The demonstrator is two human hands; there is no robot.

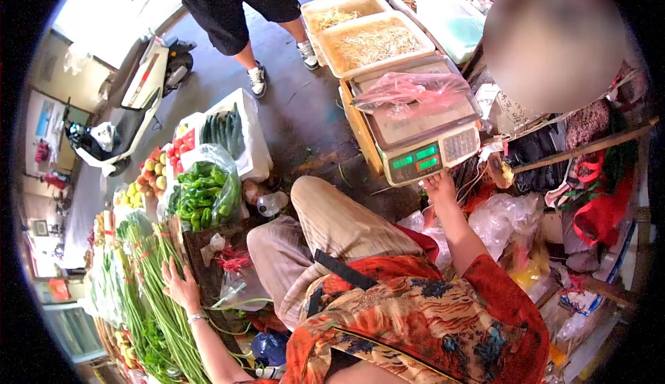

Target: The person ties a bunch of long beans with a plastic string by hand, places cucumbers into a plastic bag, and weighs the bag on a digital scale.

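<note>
My left hand (180, 286) lies with fingers spread on a bundle of long green stems (163, 259) at the left. Leafy greens (142, 322) are beside it. My right hand (440, 187) reaches up to the front edge of a digital scale (451, 150), fingers stretched against it just under the lit green display. Nothing shows in that hand. A crumpled pink plastic bag (413, 92) rests on the scale's pan (388, 128); whether anything is in it I cannot tell.
Two white tubs of sprouts (377, 43) stand behind the scale. Green peppers (202, 197), cucumbers (223, 133) and tomatoes (181, 150) sit at the left. A person in black shorts (232, 0) stands ahead, near a parked scooter (135, 100). Another person (554, 41) is at the right; plastic bags (506, 225) lie below.
</note>
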